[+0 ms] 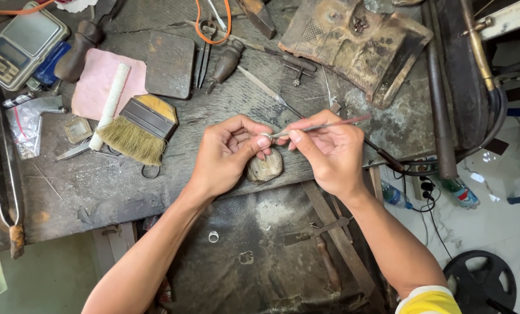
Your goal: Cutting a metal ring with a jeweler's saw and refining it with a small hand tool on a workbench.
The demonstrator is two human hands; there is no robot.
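A small silver-coloured metal ring [266, 136] sits at the middle of the view, pinched between the thumb and fingertips of the left hand [228, 152], whose other fingers curl in behind it. The ring is held just above a worn, rounded wooden bench peg [266, 167] that juts from the front edge of the dark, scarred wooden workbench [97, 186]. The right hand [330, 152] pinches a thin metal needle file [324, 125] between thumb and forefinger, much as one holds a pen, and its tip meets the ring (whether it passes through the ring is too small to tell).

Left of the hands lies a flat bristle brush with a yellow and black handle [136, 129], beside a white cylindrical stick [110, 106] resting across a pink cloth pad [100, 81]. A small digital scale [21, 43] stands at the far left corner. Behind the hands lie dark metal pliers [203, 55] and a scorched soldering block [353, 43]. Below the bench, a second small ring [213, 236] lies on the dark tray [242, 273].
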